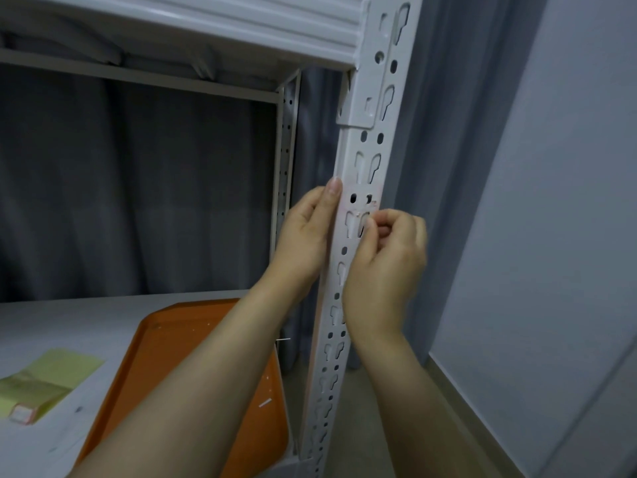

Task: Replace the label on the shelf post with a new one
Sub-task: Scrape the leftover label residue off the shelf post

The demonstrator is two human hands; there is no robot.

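Observation:
A white perforated shelf post [370, 160] runs up the middle right of the view. Pale scraps of an old label [356, 215] with pinkish edges cling to it at hand height. My left hand [306, 232] grips the post's left edge, thumb lying upward along it. My right hand [389, 257] is curled beside the post, its thumb and fingertips pinching at the label scrap on the post's face. A yellow-green sheet of labels [44, 381] lies on the shelf at lower left, with one small red-bordered label [22, 414] at its near end.
An orange tray [179, 339] lies on the grey shelf board [51, 322] under my left forearm, with small white paper scraps on it. Dark grey curtains hang behind the shelf. A pale wall is to the right. An upper shelf beam [206, 25] crosses overhead.

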